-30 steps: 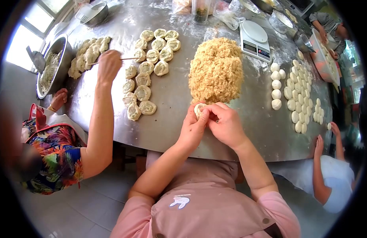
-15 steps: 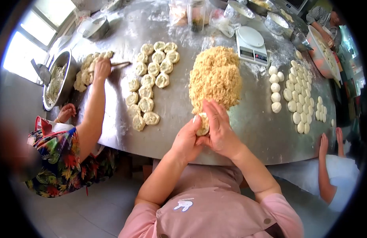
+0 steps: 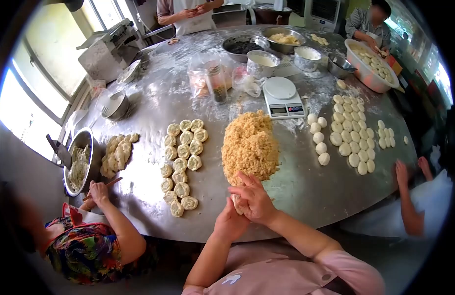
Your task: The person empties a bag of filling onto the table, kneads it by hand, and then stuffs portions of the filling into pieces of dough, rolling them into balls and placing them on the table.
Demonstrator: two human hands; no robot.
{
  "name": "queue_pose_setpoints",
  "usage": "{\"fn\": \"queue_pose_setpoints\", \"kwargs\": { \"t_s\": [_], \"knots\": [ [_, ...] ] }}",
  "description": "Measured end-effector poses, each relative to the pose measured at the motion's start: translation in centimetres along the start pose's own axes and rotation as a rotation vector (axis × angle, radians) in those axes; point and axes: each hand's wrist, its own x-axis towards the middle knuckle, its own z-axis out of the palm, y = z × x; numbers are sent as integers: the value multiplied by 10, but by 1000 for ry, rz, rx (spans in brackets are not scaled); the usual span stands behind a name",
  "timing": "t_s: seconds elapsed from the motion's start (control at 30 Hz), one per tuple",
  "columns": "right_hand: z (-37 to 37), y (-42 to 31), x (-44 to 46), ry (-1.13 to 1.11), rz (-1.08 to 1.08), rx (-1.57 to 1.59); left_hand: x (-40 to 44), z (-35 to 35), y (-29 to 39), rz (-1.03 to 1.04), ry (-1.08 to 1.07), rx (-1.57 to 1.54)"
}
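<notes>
My left hand point(image 3: 229, 222) and my right hand point(image 3: 258, 200) meet just in front of the mound of crumbly golden filling point(image 3: 250, 146). Between them is a dough ball point(image 3: 239, 205), mostly covered by my palms and fingers. My left hand cups it from below and the left, while the right fingers curl over its top. To the left lie rows of dough rounds with hollowed, ruffled tops point(image 3: 181, 190). On the right a line of smooth dough balls point(image 3: 319, 137) sits beside a larger group of flattened ones point(image 3: 354, 132).
A digital scale point(image 3: 284, 101) stands behind the filling. At left, a co-worker's hands point(image 3: 99, 193) hold a wooden stick near dough pieces point(image 3: 118, 155) and a metal bowl point(image 3: 92, 169). Bowls, a jar point(image 3: 216, 82) and a tub point(image 3: 371, 66) stand farther back. Other people surround the metal table point(image 3: 296, 206).
My view has tilted up, showing more of the far table and another person there. My right fingers have folded over the dough. The co-worker's hand at left has drawn back from the dough pieces.
</notes>
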Motion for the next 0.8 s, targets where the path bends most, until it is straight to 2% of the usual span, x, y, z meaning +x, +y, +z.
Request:
{"fn": "queue_pose_setpoints", "kwargs": {
  "t_s": [0.1, 0.17, 0.3, 0.37, 0.53, 0.6, 0.63, 0.7, 0.73, 0.8],
  "knots": [
    [-5, -8, 3, 4, 28, 78, 9, 3, -4, 92, 133, 270],
    [-9, -13, 3, 43, 8, 86, 5, 8, -1, 42, 150, 229],
    [-13, -7, -7, -21, -48, -142, 5, 8, -1, 16, 170, 144],
    [-9, -7, -9, -33, -68, -172, 5, 7, -3, 40, 185, 239],
    [6, -22, -9, 133, -53, -216, 7, -11, -13, 57, 254, 343],
    [16, -10, -11, 166, 38, -63, 10, -7, -8, 49, 305, 405],
    [19, -7, -12, 187, 90, 13, 10, 1, -6, 80, 299, 330],
    [16, -14, -4, 309, 509, 471, 7, 22, -8, 137, 287, 170],
    [15, -17, -2, 360, 719, 699, 6, 22, -12, 244, 282, 328],
    [24, -11, -4, 341, 649, 762, 7, 18, -17, 462, 264, 647]
  ]
}}
